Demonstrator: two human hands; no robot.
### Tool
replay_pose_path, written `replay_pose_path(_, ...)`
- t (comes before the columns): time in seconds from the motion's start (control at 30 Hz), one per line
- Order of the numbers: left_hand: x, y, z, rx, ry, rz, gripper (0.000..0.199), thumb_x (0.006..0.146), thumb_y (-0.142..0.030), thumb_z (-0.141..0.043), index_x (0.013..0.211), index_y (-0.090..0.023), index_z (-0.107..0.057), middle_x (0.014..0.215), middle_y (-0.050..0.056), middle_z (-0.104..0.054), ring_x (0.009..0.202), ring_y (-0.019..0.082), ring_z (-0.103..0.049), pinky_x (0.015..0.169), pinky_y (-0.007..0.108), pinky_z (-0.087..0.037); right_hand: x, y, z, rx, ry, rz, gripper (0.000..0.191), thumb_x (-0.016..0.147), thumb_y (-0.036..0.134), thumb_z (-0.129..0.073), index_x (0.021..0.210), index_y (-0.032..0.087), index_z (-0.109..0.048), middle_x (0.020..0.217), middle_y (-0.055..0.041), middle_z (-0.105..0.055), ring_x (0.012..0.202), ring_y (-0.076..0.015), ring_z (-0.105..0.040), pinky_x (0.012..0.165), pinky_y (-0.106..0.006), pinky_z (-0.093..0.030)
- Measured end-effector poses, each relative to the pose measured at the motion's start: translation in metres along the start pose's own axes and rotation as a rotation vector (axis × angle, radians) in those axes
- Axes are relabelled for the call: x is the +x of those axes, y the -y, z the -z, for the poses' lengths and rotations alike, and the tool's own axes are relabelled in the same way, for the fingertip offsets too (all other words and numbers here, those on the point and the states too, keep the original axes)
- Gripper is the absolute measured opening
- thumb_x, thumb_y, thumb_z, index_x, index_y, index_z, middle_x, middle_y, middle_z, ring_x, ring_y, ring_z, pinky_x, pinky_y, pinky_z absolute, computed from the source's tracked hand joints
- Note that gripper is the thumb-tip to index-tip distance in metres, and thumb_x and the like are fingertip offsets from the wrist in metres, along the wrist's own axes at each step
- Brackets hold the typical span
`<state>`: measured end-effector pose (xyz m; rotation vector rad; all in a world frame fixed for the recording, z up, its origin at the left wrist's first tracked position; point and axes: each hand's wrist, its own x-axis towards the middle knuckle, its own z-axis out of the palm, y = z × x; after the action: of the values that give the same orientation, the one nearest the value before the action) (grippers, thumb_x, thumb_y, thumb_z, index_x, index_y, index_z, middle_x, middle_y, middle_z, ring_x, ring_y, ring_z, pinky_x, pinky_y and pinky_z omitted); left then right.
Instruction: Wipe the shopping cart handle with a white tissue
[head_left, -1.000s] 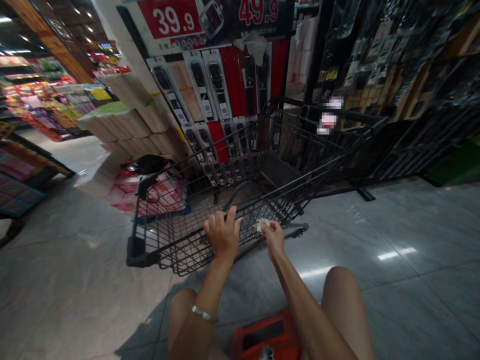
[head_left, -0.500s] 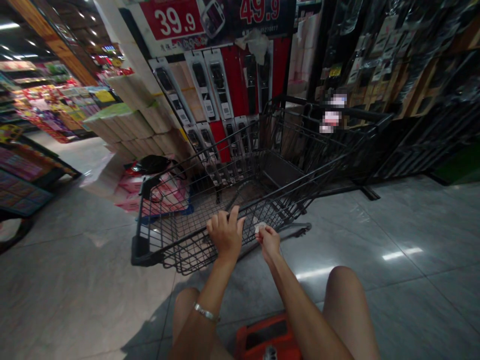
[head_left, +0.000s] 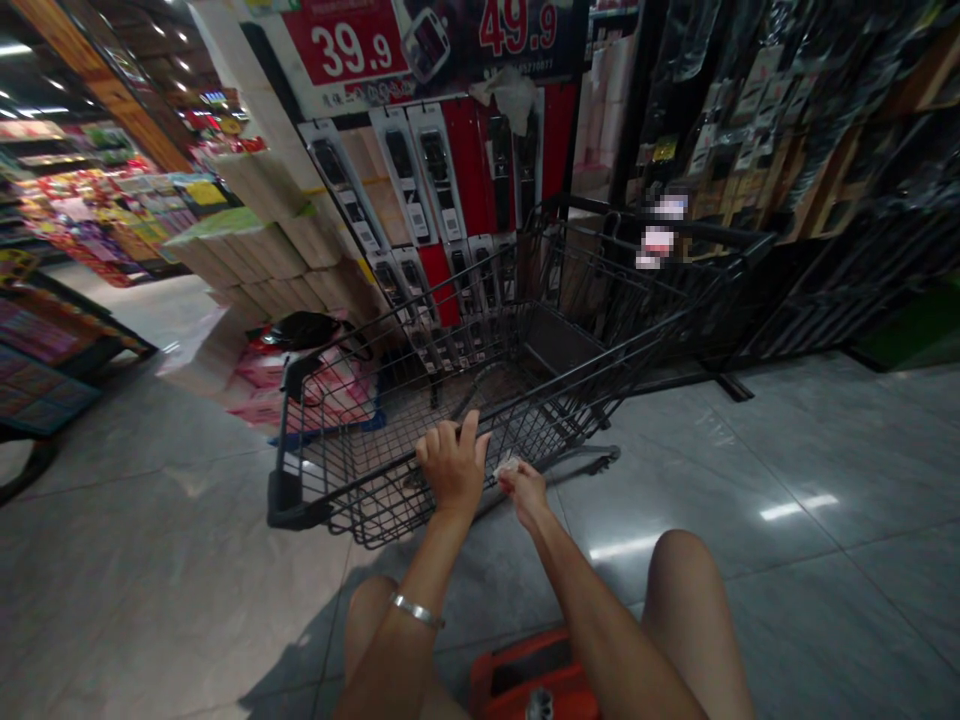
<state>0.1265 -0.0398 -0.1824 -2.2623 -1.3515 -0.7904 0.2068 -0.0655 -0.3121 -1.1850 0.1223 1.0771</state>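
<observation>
A black wire shopping cart (head_left: 480, 423) stands in front of me. Its near side rail passes under my left hand (head_left: 451, 460), whose fingers curl over it while the index finger points up. To the right of that, my right hand (head_left: 523, 492) pinches a small crumpled whitish tissue (head_left: 508, 466) against the cart's side mesh, a little below the rail. Whether the tissue touches the wires I cannot tell. The cart basket holds nothing that I can make out.
Behind the cart rises a rack of packaged electric items (head_left: 435, 170) with price signs. Stacked paper packs (head_left: 247, 250) and pink packages (head_left: 337, 380) stand at the left. An orange stool or box (head_left: 517, 665) lies between my knees on the grey tiled floor (head_left: 750, 620).
My right hand has moved slightly left and down along the cart's side with the tissue. My left hand stays on the rail.
</observation>
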Motion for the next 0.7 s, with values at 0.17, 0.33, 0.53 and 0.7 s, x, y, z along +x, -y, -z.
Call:
replay_pose_path(0.17, 0.001, -0.001, 0.002, -0.014, 0.044, 0.012, 0.032, 0.082, -0.039, -0.055, 0.110, -0.025, -0.062, 0.083, 0.007, -0.054, 0.079, 0.022, -0.044, 0.072, 0.036, -0.031, -0.007, 0.017, -0.009, 0.061, 0.038, 0.062, 0.033, 0.041, 0.022, -0.073, 0.069, 0.019, -0.055, 0.053, 0.0041, -0.061, 0.046, -0.0117, -0.057, 0.044, -0.023, -0.048)
replay_pose_path(0.33, 0.003, -0.001, 0.006, -0.019, 0.048, -0.009, 0.033, 0.083, -0.038, -0.054, 0.112, -0.024, -0.061, 0.083, 0.008, -0.055, 0.080, 0.023, -0.045, 0.071, 0.035, -0.032, -0.016, 0.034, -0.015, 0.088, 0.047, 0.105, 0.030, 0.047, 0.022, -0.072, 0.065, 0.020, -0.049, 0.051, 0.0051, -0.058, 0.047, -0.0101, -0.056, 0.046, -0.021, -0.049)
replay_pose_path(0.53, 0.005, 0.004, 0.012, -0.019, 0.047, -0.074, 0.035, 0.081, -0.033, -0.058, 0.114, -0.023, -0.059, 0.084, 0.007, -0.057, 0.078, 0.021, -0.047, 0.069, 0.033, -0.031, -0.029, 0.052, -0.018, 0.071, 0.047, 0.176, 0.023, 0.050, 0.025, -0.068, 0.062, 0.020, -0.049, 0.048, 0.0056, -0.054, 0.045, -0.0091, -0.054, 0.044, -0.020, -0.046)
replay_pose_path(0.7, 0.010, 0.010, 0.018, -0.022, 0.095, -0.113, 0.035, 0.081, -0.035, -0.057, 0.114, -0.023, -0.059, 0.082, 0.007, -0.057, 0.078, 0.021, -0.049, 0.067, 0.032, -0.031, -0.036, 0.071, -0.027, -0.017, 0.057, 0.334, 0.026, 0.052, 0.031, -0.068, 0.071, 0.017, -0.057, 0.059, 0.0019, -0.061, 0.053, -0.0127, -0.058, 0.051, -0.025, -0.049)
